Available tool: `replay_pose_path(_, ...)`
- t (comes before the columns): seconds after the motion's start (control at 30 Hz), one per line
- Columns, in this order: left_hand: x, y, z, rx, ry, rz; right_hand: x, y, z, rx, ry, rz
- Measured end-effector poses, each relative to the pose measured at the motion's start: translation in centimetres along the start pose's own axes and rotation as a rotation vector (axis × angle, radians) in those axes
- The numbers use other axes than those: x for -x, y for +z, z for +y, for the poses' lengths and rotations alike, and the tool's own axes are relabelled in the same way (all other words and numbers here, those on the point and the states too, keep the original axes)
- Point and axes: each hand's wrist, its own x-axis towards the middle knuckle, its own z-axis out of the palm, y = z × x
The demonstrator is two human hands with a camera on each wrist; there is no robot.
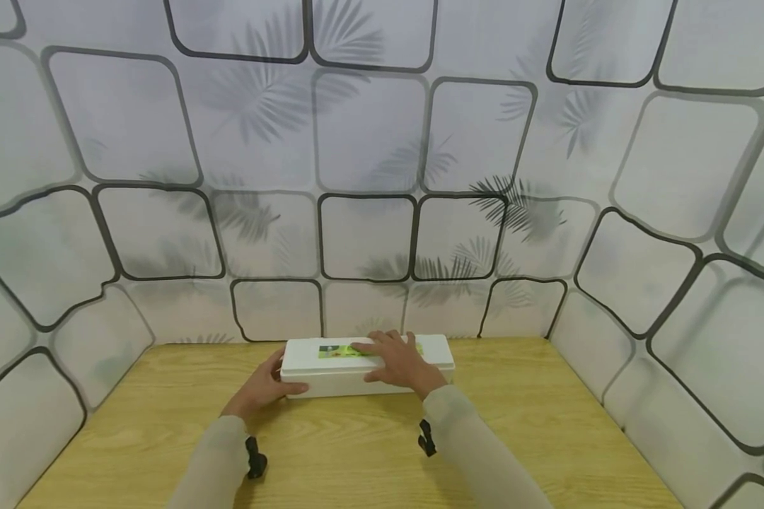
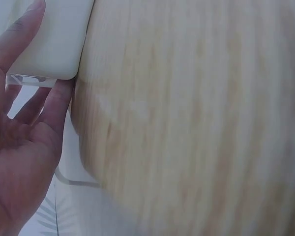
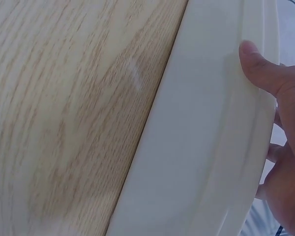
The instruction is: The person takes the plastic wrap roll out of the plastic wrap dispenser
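Note:
A long white plastic box [image 1: 350,384] with a lid lies lengthwise on the table, a green label [image 1: 336,351] on its top. My left hand [image 1: 264,387] grips the box's left end, thumb along the front side and fingers round the end. In the left wrist view, a small clear part [image 2: 32,80] shows at that end, beside the fingers. Across the lid [image 1: 429,346] lies my right hand [image 1: 397,359], covering part of the label. Its thumb [image 3: 255,61] bends over the front edge, while the other fingers reach toward the far side, partly hidden in the right wrist view.
The box rests on a wood-grain table [image 1: 356,452], near its back edge. Behind and on both sides stand pale walls [image 1: 366,237] patterned with rounded squares and leaves. Dark straps [image 1: 255,458] show at both sleeves.

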Motion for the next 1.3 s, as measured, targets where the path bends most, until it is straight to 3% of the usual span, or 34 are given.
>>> replay_pose_path(0.27, 0.0, 0.2, -0.2, 0.005, -0.024, 0.014, 0.0, 0.0, 0.0, -0.025, -0.014, 0.001)
replay_pose_path(0.47, -0.1, -0.1, 0.0, 0.038, 0.005, 0.012, -0.1, -0.3, 0.0, -0.023, -0.016, 0.025)
replay_pose_path(0.77, 0.2, -0.1, 0.5, -0.053, -0.003, 0.024, 0.2, -1.0, 0.1, -0.042, -0.01, 0.027)
replay_pose_path(1.07, -0.1, 0.0, 0.9, -0.01, -0.023, 0.027, 0.5, -2.5, 0.3, -0.038, 0.005, 0.058)
replay_pose_path(1.3, -0.2, -0.1, 0.9, -0.022, -0.034, 0.013, 0.5, -2.5, 0.7, -0.006, 0.03, 0.072)
